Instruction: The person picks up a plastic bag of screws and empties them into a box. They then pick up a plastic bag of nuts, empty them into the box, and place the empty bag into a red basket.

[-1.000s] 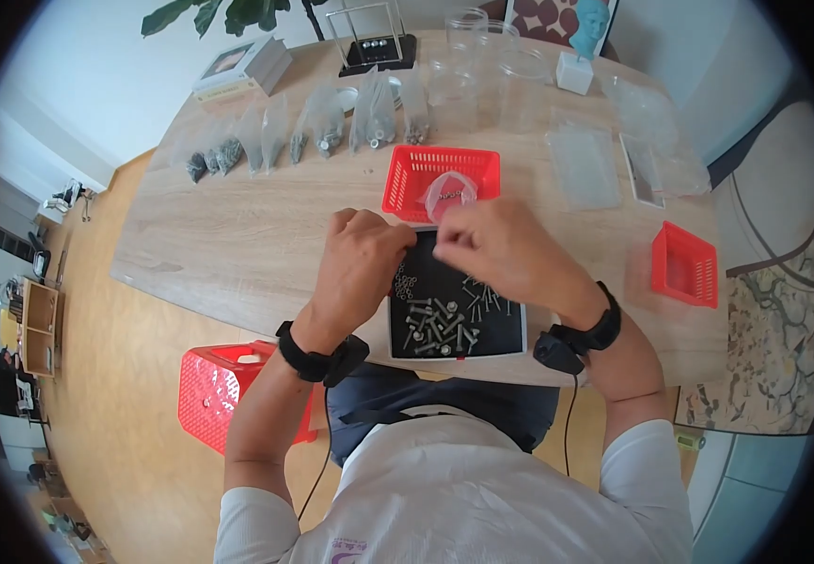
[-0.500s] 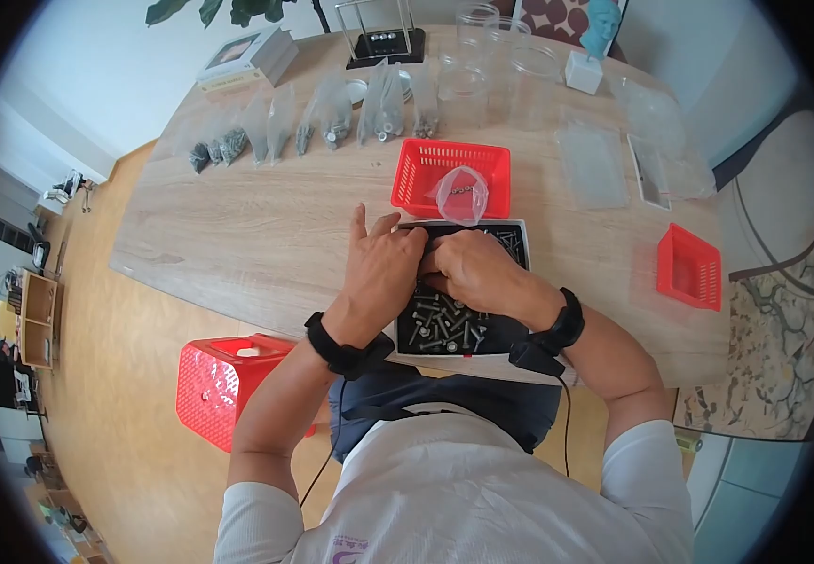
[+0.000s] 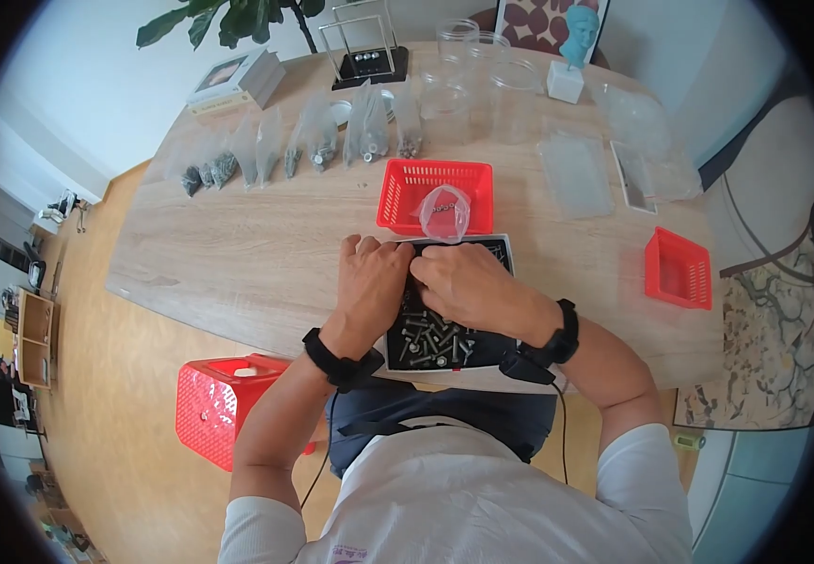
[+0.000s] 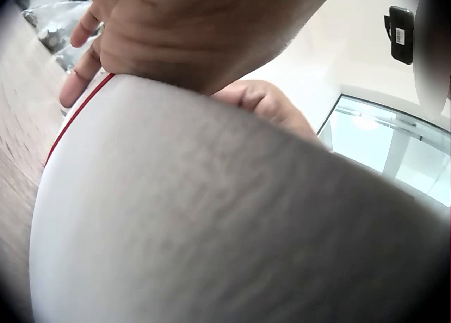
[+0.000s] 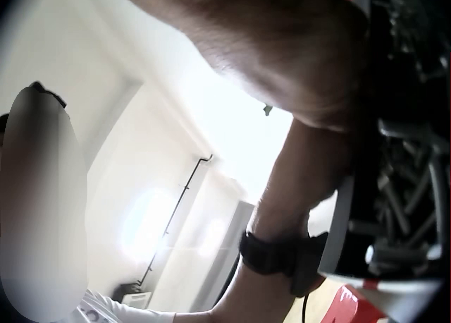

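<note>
A shallow white-walled tray [image 3: 509, 246] with a black lining lies at the table's near edge. Loose bolts [image 3: 435, 340] cover its near half, with more screws along the far right. My left hand [image 3: 369, 282] reaches over the tray's left wall, two fingers lying outside it in the left wrist view. Bent over the tray, my right hand [image 3: 468, 282] has its fingertips low and close beside the left fingertips. Both sets of fingertips are hidden, and I cannot tell what they hold. Just beyond the tray, a clear plastic bag [image 3: 445, 224] with small metal pieces sits in a red basket [image 3: 397, 179].
Several small bags of hardware [image 3: 322, 150] stand in a row farther back. Clear plastic jars [image 3: 512, 94] are at the back. A second red basket [image 3: 678, 269] stands at the right, near flat plastic sheets [image 3: 576, 174]. A red stool [image 3: 209, 404] is below left.
My right hand has come down from beside the bag into the tray, next to my left hand. The left hand has shifted slightly and stays at the tray's left wall.
</note>
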{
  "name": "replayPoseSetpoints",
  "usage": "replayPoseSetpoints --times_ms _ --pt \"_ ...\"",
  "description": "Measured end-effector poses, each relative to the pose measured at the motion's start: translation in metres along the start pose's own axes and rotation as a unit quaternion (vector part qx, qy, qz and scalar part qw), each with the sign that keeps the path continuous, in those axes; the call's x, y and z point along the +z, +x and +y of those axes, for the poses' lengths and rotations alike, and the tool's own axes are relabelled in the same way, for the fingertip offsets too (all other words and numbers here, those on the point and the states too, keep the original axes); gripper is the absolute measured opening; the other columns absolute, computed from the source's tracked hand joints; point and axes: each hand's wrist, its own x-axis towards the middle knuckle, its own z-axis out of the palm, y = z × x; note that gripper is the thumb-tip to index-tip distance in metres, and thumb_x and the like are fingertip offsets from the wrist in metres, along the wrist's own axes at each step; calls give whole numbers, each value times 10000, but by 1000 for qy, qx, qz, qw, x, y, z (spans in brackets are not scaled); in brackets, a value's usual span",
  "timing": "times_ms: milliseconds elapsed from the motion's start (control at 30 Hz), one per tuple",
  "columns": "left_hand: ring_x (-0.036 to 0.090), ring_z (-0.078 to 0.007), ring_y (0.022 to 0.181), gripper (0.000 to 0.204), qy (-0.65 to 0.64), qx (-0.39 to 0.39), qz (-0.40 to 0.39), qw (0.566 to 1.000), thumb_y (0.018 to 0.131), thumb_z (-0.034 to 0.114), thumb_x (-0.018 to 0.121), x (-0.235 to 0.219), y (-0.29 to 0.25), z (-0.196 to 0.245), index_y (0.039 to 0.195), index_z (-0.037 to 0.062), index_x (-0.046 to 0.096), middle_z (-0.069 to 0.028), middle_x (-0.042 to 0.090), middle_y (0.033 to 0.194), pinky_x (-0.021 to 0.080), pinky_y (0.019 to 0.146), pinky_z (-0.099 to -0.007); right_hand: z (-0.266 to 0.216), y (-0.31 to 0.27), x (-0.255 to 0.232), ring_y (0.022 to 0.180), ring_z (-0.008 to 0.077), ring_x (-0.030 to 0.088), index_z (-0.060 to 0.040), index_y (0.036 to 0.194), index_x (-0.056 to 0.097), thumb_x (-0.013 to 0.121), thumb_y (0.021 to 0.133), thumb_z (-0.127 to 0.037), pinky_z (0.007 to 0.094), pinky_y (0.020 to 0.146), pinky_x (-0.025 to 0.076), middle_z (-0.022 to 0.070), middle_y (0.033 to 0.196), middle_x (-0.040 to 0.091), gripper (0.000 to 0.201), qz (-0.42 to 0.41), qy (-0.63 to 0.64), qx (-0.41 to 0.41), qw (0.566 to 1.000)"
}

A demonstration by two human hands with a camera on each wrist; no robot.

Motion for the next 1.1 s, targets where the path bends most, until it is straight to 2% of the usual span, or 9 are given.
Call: replayPoseSetpoints --times_ms 133,200,300,400,600,767,833,933,1100 --pt "709 -329 981 134 -11 -1 11 1000 874 47 643 6 -1 -2 1000 92 650 -103 737 921 429 1099 -538 -7 6 -35 801 384 686 -6 869 671 706 895 -95 479 721 546 171 897 695 99 53 38 8 998" --pt "708 -333 989 161 -20 -7 10 1000 873 28 636 4 -1 -1 1023 83 643 -108 733 938 419 1116 -552 -4 11 -48 800 374 681 -3 905 693 702 927 -100 458 719 536 171 901 693 99 143 17 49 988" --pt "701 -340 1022 201 -43 -14 7 999 868 -8 622 2 -3 -1 1053 70 632 -114 723 969 389 1158 -579 15 12 -47 805 380 696 -24 919 678 662 955 -119 479 704 558 172 879 688 103 186 -20 75 979" --pt "683 -337 1070 225 -73 -13 27 997 863 -38 611 4 -4 -1 1063 65 627 -110 708 982 352 1198 -602 22 12 -50 798 382 695 -15 928 689 651 970 -107 471 697 556 172 893 704 108 231 -13 65 971" --pt "650 -314 1105 205 -106 -3 96 990 864 -58 655 1 -7 -3 1019 73 627 -77 678 961 326 1212 -595 14 12 -69 790 385 695 12 934 685 652 972 -96 458 694 550 187 890 715 118 238 5 99 966" --pt "647 -293 1094 160 -150 -24 110 982 896 -25 693 -33 6 9 1015 79 666 -63 704 979 327 1211 -559 8 10 -78 785 392 698 17 929 686 652 968 -101 461 698 550 200 861 709 129 258 9 100 961" --pt "648 -281 1062 129 -198 -13 187 962 894 8 721 -44 19 16 994 81 686 -58 717 966 353 1169 -505 5 9 -77 784 397 698 18 927 686 653 966 -104 467 700 550 203 856 709 132 255 17 106 961" --pt "649 -277 1037 108 -208 -5 228 951 890 42 743 -48 39 23 985 80 710 -63 724 959 385 1096 -468 3 8 -78 796 407 699 14 940 692 656 962 -111 484 709 550 205 875 717 132 236 5 110 966" --pt "647 -274 1012 110 -203 7 207 957 899 54 743 -39 50 23 1007 78 740 -75 738 972 410 1019 -437 1 7 -81 826 422 699 9 960 696 639 970 -121 502 727 552 213 911 729 142 217 -9 121 969"
